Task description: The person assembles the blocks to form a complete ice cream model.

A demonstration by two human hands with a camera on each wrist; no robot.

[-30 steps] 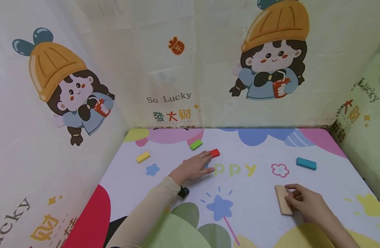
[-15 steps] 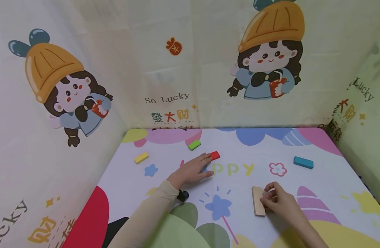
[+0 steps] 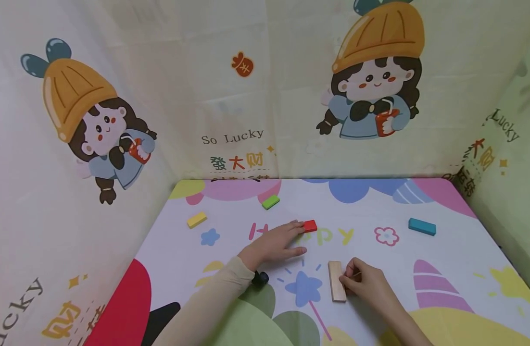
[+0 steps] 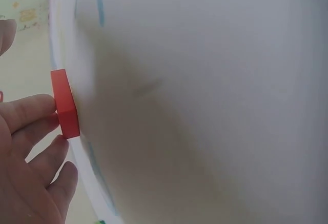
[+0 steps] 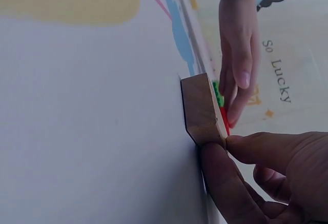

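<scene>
In the head view, a small red block (image 3: 310, 226) lies on the printed tabletop. The fingertips of my left hand (image 3: 273, 244) rest against its left end, fingers extended; the left wrist view shows them touching the red block (image 4: 65, 101) with the thumb held away from it. Nearer the front, a flat, pale wooden block (image 3: 336, 281) lies lengthwise toward me. My right hand (image 3: 369, 283) pinches its right side between thumb and a finger. Close up in the right wrist view, the thumb and finger hold one end of the wooden block (image 5: 200, 103).
A yellow block (image 3: 197, 220) and a green block (image 3: 271, 202) lie toward the back left. At the right stands a teal block (image 3: 422, 226). Cloth walls (image 3: 230, 110) with cartoon prints enclose the table's (image 3: 369, 206) back and sides.
The right hand has slid the wooden block left across the table. Over the last half second, the left hand has moved the red block slightly right and nearer. The other blocks stay put.
</scene>
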